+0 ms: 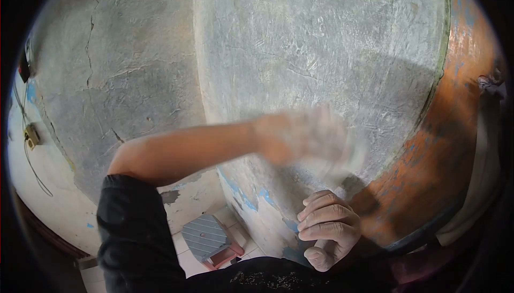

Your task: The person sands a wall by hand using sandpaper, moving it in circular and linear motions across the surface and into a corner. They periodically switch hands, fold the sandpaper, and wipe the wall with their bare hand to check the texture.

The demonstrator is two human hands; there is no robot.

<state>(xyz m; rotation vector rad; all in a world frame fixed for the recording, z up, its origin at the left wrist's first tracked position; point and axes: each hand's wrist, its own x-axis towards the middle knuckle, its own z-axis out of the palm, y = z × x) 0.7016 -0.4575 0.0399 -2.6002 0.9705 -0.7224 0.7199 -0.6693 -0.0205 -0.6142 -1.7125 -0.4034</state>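
Note:
My left hand point(308, 137) reaches across in front of the grey plastered wall point(321, 36) and is smeared by motion. A pale, whitish blur point(356, 151) shows at its fingertips; whether it is something held or just the dusty fingers, I cannot make out. Contact between this hand and the wall cannot be told. Lower down, near my body, my right hand point(334, 223) is coated in pale dust. Its fingers are loosely bent, the thumb stands apart from them, and I see nothing between them.
A grey-topped plastic stool point(206, 239) with a reddish base stands on the tiled floor point(187, 263). Orange, peeling paint point(428, 170) covers the wall at the right. At the left hang a cable and a yellowish electrical box point(31, 136). Whitish cloth point(482, 148) hangs far right.

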